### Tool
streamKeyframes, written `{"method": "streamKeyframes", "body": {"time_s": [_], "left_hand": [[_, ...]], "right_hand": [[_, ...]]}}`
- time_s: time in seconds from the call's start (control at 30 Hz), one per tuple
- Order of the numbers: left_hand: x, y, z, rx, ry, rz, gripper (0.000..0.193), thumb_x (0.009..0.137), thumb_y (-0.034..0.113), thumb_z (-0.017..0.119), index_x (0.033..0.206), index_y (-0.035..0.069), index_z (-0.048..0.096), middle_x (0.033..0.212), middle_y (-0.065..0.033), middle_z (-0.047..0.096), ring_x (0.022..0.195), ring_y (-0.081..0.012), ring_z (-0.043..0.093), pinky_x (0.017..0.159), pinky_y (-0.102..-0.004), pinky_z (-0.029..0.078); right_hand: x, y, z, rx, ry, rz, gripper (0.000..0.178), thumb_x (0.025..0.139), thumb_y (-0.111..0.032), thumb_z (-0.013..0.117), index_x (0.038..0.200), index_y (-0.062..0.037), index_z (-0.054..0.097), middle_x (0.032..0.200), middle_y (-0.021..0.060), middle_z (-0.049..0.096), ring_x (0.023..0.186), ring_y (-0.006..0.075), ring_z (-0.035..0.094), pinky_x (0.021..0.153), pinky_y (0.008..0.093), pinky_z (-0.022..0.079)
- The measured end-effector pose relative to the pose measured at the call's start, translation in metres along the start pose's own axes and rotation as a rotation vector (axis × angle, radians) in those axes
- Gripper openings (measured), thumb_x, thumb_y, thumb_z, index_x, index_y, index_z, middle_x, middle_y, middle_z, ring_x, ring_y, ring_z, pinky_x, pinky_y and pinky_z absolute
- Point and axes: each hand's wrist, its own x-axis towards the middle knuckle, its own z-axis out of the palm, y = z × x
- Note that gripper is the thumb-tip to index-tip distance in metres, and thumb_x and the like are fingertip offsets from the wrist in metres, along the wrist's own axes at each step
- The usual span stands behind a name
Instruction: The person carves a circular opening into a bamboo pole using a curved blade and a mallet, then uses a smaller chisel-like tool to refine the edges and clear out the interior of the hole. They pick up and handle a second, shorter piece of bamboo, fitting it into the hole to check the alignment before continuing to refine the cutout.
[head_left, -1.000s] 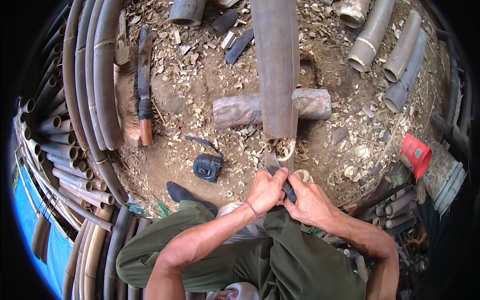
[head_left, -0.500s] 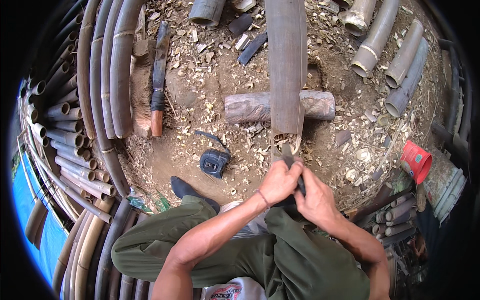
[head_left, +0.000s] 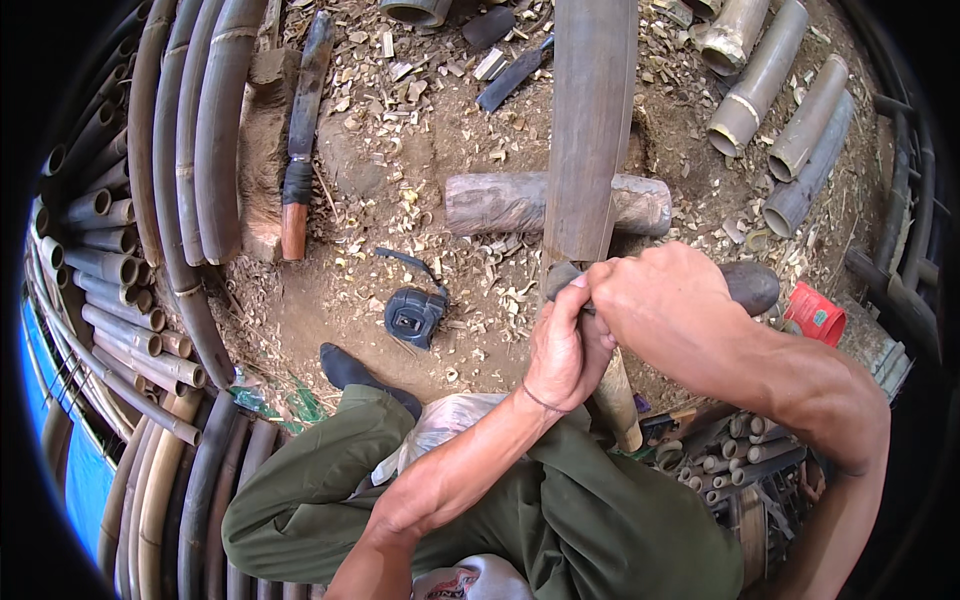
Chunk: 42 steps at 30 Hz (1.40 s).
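Observation:
A long split bamboo piece (head_left: 590,120) runs from the top edge toward me, lying across a short log (head_left: 495,205). At its near end my two hands are pressed together around a dark knife (head_left: 752,288), whose thick rounded end sticks out to the right of my right fist. My right hand (head_left: 655,300) is closed over it from above. My left hand (head_left: 565,350) is closed just below, its thumb lying along the knife's dark left end. Fingers hide the middle of the knife. Under my hands a pale bamboo pole (head_left: 618,405) points toward my knee.
A black tape measure (head_left: 415,315) lies on the shaving-strewn ground. Left of it are a large knife with a wooden handle (head_left: 293,230) and stacked bamboo poles (head_left: 215,150). Cut bamboo tubes (head_left: 760,80) lie at the far right, a red cup (head_left: 815,312) nearer.
The knife has swung from pointing away to lying crosswise. My right hand has moved up and over it with the elbow out to the right. The view has shifted slightly.

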Motion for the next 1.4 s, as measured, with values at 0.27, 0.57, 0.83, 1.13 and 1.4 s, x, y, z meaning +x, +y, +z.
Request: {"method": "streamKeyframes", "body": {"time_s": [0.27, 0.57, 0.83, 1.13, 1.4], "left_hand": [[0.010, 0.013, -0.038, -0.111, -0.430, -0.134, 0.077, 0.095, 0.072, 0.028, 0.109, 0.002, 0.057, 0.088, -0.0071, 0.066, 0.073, -0.0207, 0.062, 0.091, -0.0405, 0.048], [-0.077, 0.015, -0.034, 1.839, -0.503, 0.012, 0.080, 0.086, 0.045, 0.066, 0.134, -0.012, 0.036, 0.121, -0.0312, 0.051, 0.114, -0.0440, 0.054, 0.098, -0.0472, 0.044], [-0.088, 0.129, 0.058, 2.762, -0.440, -0.147, 0.039, 0.074, 0.020, 0.070, 0.105, 0.003, 0.056, 0.083, -0.0175, 0.066, 0.074, -0.0364, 0.069, 0.067, -0.0465, 0.057], [-0.048, 0.155, -0.011, 2.228, -0.387, -0.253, 0.043, 0.068, 0.023, 0.071, 0.107, 0.004, 0.066, 0.082, -0.0220, 0.068, 0.078, -0.0387, 0.068, 0.074, -0.0448, 0.054], [-0.079, 0.028, -0.074, 1.644, 0.075, -0.119, 0.036, 0.074, 0.016, 0.070, 0.105, 0.001, 0.060, 0.079, -0.0210, 0.067, 0.076, -0.0324, 0.071, 0.070, -0.0392, 0.055]], "right_hand": [[0.036, 0.001, -0.022, -0.130, -0.087, -0.059, 0.016, 0.084, -0.020, 0.065, 0.091, -0.0096, 0.075, 0.095, 0.0136, 0.074, 0.090, 0.0253, 0.073, 0.074, 0.0373, 0.058], [-0.037, -0.055, 0.143, 1.769, 0.654, 0.247, 0.032, 0.102, -0.031, 0.049, 0.095, -0.0008, 0.057, 0.088, 0.0150, 0.069, 0.087, 0.0182, 0.066, 0.076, 0.0356, 0.052], [0.023, -0.086, 0.152, 2.942, 0.063, -0.380, 0.034, 0.103, -0.023, 0.049, 0.131, -0.0043, 0.051, 0.118, 0.0153, 0.065, 0.103, 0.0264, 0.067, 0.086, 0.0420, 0.058], [0.022, -0.081, 0.136, 2.645, 0.143, 0.135, 0.032, 0.097, -0.021, 0.059, 0.120, 0.0009, 0.059, 0.061, 0.0050, 0.058, 0.045, 0.0113, 0.049, 0.048, 0.0274, 0.044], [0.014, -0.079, 0.142, 2.029, 0.472, 0.501, 0.026, 0.100, -0.018, 0.054, 0.110, 0.0053, 0.061, 0.077, 0.0107, 0.070, 0.045, 0.0064, 0.049, 0.041, 0.0221, 0.038]]}}
